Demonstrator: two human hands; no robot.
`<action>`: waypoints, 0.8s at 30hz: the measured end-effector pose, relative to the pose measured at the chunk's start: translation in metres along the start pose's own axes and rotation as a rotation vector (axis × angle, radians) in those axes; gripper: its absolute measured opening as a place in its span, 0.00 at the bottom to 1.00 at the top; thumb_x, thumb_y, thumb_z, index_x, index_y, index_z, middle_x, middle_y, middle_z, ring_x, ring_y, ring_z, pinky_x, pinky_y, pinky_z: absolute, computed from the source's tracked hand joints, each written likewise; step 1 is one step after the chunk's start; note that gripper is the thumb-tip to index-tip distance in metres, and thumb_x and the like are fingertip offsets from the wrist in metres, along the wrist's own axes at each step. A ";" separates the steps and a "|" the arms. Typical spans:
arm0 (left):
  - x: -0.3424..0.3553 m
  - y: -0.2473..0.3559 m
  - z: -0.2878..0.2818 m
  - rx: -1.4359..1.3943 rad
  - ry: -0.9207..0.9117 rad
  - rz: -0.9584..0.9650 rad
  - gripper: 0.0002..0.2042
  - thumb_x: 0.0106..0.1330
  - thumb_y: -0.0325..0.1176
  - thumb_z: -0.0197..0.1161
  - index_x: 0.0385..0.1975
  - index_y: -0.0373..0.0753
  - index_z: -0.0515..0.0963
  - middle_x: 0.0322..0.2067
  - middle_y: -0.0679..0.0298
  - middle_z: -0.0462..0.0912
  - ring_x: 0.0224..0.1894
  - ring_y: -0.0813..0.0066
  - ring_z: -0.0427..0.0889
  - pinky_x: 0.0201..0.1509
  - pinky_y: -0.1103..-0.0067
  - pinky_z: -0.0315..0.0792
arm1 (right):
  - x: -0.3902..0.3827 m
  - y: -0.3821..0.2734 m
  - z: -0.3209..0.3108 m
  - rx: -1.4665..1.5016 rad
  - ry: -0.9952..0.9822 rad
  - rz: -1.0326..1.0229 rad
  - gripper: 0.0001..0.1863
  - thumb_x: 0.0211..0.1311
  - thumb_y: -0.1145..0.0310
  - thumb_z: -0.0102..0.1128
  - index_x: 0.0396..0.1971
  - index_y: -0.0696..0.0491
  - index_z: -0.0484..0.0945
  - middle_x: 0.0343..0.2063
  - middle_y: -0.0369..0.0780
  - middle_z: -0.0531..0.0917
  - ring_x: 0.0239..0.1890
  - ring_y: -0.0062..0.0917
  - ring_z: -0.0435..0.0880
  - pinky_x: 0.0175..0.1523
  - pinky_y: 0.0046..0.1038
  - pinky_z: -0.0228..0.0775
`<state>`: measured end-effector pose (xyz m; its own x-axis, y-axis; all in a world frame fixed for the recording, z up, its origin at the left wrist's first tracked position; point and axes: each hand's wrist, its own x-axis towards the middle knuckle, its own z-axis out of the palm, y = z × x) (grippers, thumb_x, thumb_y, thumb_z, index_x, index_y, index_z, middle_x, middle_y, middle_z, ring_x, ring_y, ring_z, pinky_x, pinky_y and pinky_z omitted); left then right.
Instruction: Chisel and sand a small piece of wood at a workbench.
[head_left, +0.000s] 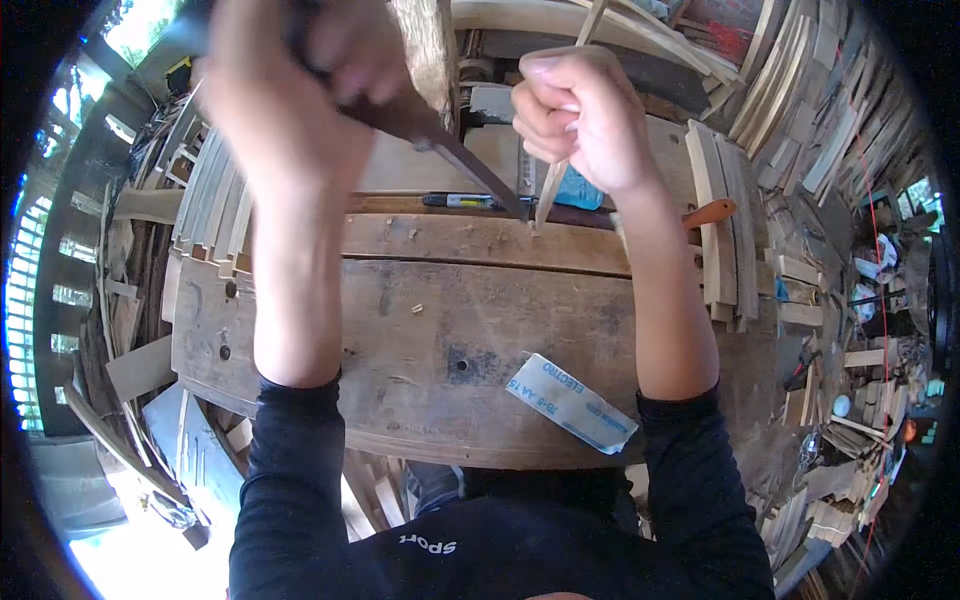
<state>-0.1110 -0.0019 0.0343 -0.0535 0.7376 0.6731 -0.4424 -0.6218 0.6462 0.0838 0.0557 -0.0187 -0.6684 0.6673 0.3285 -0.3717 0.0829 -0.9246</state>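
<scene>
My left hand (pixel 300 110), blurred by motion, is closed round the dark handle of a chisel (pixel 480 175). Its long narrow blade slants down to the right, the tip close to the lower end of a thin wooden strip (pixel 549 192). That strip stands nearly upright, held in the curled fingers of my right hand (pixel 585 115), with its top showing above the fist. Its lower end comes down at the workbench (pixel 420 310). Near the blade lie a marker pen (pixel 460 201) and a blue object (pixel 580 190), partly covered by my right wrist.
A torn piece of printed sandpaper-like sheet (pixel 572 402) lies near the bench's front edge. An orange-brown wooden handle (pixel 710 213) points right, by a stack of planks (pixel 712 220). More boards (pixel 215 200) lie at the left end, and heaped timber (pixel 840 110) fills the right.
</scene>
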 end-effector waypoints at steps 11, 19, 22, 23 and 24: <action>0.007 -0.028 0.029 -1.117 -0.370 -0.019 0.15 0.67 0.40 0.50 0.17 0.45 0.65 0.08 0.74 0.58 0.06 0.85 0.54 0.07 0.81 0.53 | -0.002 -0.002 -0.002 0.027 0.043 -0.001 0.22 0.64 0.65 0.48 0.11 0.47 0.54 0.09 0.29 0.57 0.10 0.13 0.51 0.16 0.23 0.39; -0.016 -0.006 0.025 0.071 -0.012 -0.017 0.11 0.68 0.38 0.47 0.23 0.43 0.63 0.13 0.72 0.56 0.13 0.83 0.53 0.17 0.82 0.55 | 0.000 -0.001 -0.004 0.020 0.013 -0.035 0.22 0.65 0.66 0.47 0.11 0.48 0.54 0.09 0.29 0.58 0.10 0.13 0.51 0.17 0.22 0.39; -0.011 0.009 0.017 -0.008 -0.049 0.034 0.10 0.66 0.37 0.48 0.23 0.43 0.64 0.14 0.73 0.57 0.13 0.83 0.53 0.17 0.83 0.53 | -0.001 0.000 -0.006 0.030 0.015 -0.045 0.21 0.64 0.66 0.47 0.11 0.48 0.54 0.09 0.29 0.58 0.10 0.13 0.51 0.16 0.22 0.39; -0.008 0.011 0.010 -0.053 -0.097 0.029 0.10 0.66 0.37 0.48 0.23 0.43 0.65 0.14 0.74 0.57 0.14 0.83 0.53 0.17 0.83 0.53 | -0.002 -0.002 -0.007 -0.003 0.009 -0.043 0.21 0.65 0.65 0.44 0.12 0.48 0.54 0.09 0.30 0.58 0.10 0.13 0.50 0.17 0.21 0.40; -0.010 0.011 0.014 -0.009 -0.036 0.036 0.10 0.66 0.37 0.48 0.22 0.43 0.65 0.14 0.74 0.57 0.14 0.83 0.54 0.18 0.83 0.53 | -0.001 -0.003 -0.007 -0.033 -0.006 -0.039 0.20 0.65 0.63 0.41 0.12 0.47 0.53 0.09 0.31 0.57 0.11 0.13 0.49 0.17 0.20 0.40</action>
<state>-0.1030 -0.0199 0.0396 -0.0367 0.7048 0.7084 -0.4491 -0.6449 0.6184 0.0898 0.0598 -0.0170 -0.6573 0.6589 0.3658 -0.3765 0.1333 -0.9168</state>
